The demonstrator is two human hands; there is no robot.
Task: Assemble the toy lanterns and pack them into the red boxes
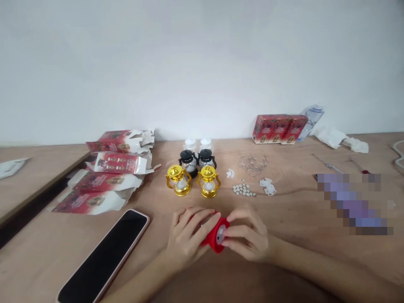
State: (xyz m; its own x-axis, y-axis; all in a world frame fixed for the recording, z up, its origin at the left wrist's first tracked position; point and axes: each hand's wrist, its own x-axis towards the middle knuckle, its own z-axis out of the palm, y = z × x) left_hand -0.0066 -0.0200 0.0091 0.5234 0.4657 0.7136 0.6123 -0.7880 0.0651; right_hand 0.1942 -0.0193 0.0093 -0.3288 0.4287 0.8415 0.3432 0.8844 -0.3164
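Red lantern (217, 243) lies tipped on its side near the table's front edge, its pale base turned to the right; whether it rests on the wood or hangs just above, I cannot tell. The left hand (189, 235) is curled round the body, closed on it and hiding most of it. The right hand (249, 237) is half-curled, its fingertips on the rim and the base; whether they pinch a small part there, I cannot tell. The body looks smooth and round, so a loose left grip could let it roll under a push from the right. Pressing off-centre might cock the base, and any small part under those fingers could drop.

Just beyond stand two gold lanterns (208, 185), close enough that a slipping hand might knock one over. Behind them are two black lanterns (206, 158) and two white ones (206, 144). To the right lie silver discs (244, 189), white plates (268, 188) and a tangle of wires (252, 165); a sweeping right forearm could scatter the discs, and pulling one wire may drag others. The phone (104, 256) lies near the left forearm, where an elbow might nudge it. Farther off are flattened cartons (116, 163) and red boxes (267, 129), well clear of the hands.
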